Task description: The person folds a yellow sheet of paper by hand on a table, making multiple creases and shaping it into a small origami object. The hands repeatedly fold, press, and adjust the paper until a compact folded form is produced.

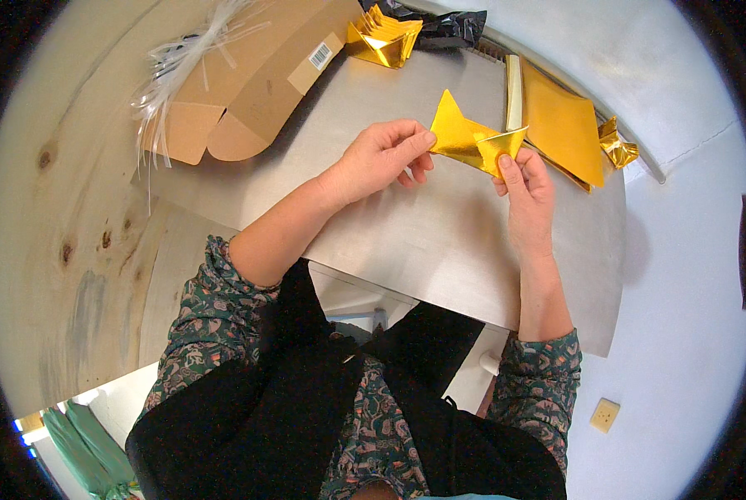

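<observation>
A shiny gold foil paper [473,142], folded into pointed ends with a dip in the middle, is held up over the grey metal tabletop [398,233]. My left hand [389,154] pinches its left end between thumb and fingers. At the other end my right hand [524,179] grips the folded corner, with the thumb lying on the near face. The fingertips behind the paper are partly hidden. Beyond my hands, a nested stack of folded gold paper pieces [383,40] sits at the back. A pile of flat gold foil sheets [560,121] lies just right of my right hand.
A cardboard box [260,92] stands at the back left, with clear plastic strips [169,92] hanging over it. Black plastic [452,29] lies at the back. Crumpled gold foil [617,146] is beside the wall at right. Plywood [73,225] extends on the left.
</observation>
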Action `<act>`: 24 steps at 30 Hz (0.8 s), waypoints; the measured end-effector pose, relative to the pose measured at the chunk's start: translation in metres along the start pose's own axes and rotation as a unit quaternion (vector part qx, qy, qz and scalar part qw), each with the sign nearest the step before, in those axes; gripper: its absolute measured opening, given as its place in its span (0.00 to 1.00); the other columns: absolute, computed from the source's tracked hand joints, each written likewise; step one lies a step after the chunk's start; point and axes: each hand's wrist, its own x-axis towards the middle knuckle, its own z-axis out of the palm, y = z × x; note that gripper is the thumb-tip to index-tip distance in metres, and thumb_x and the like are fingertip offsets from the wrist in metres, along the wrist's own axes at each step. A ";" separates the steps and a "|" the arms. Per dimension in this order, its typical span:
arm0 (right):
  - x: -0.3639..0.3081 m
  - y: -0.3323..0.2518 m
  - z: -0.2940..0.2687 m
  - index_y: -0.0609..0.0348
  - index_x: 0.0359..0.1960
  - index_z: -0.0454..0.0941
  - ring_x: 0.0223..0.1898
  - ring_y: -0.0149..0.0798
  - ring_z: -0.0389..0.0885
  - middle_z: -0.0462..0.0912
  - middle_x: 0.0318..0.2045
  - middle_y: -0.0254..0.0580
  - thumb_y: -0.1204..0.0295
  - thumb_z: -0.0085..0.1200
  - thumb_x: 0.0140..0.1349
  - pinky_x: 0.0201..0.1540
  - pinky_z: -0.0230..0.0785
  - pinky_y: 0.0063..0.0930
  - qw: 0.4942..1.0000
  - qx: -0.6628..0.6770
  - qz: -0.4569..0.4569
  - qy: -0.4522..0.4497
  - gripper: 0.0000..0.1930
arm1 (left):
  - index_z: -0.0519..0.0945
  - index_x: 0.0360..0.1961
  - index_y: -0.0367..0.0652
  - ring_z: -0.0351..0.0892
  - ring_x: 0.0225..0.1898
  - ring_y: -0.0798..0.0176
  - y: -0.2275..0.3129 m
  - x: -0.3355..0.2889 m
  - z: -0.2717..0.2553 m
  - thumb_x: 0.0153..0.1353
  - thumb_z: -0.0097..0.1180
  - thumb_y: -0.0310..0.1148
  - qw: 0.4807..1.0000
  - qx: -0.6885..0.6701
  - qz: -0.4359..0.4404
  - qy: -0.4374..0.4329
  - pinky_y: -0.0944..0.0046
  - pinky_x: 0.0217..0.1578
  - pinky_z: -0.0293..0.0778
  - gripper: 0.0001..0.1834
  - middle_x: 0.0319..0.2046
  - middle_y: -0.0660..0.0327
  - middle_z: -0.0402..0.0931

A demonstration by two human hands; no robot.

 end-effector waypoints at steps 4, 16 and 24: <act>-0.002 0.000 0.000 0.54 0.41 0.79 0.31 0.20 0.75 0.79 0.29 0.25 0.66 0.56 0.75 0.34 0.67 0.16 1.000 -0.014 0.000 -0.017 0.07 | 0.81 0.48 0.42 0.83 0.38 0.72 -0.001 0.000 0.002 0.76 0.54 0.45 1.000 0.016 0.019 0.017 0.70 0.38 0.80 0.16 0.39 0.65 0.82; -0.004 -0.002 0.002 0.54 0.41 0.79 0.29 0.20 0.73 0.79 0.30 0.26 0.64 0.57 0.75 0.34 0.68 0.17 0.998 -0.003 0.011 -0.059 0.08 | 0.83 0.50 0.41 0.84 0.40 0.72 0.002 0.000 0.001 0.76 0.55 0.42 0.999 -0.007 0.044 0.005 0.71 0.40 0.81 0.16 0.40 0.64 0.84; -0.004 -0.006 0.007 0.58 0.58 0.77 0.36 0.27 0.80 0.82 0.42 0.35 0.62 0.54 0.76 0.38 0.74 0.21 0.991 0.045 0.107 -0.072 0.17 | 0.80 0.57 0.41 0.84 0.49 0.65 -0.004 0.003 0.002 0.74 0.56 0.34 0.983 0.059 0.111 0.134 0.63 0.44 0.84 0.14 0.46 0.60 0.84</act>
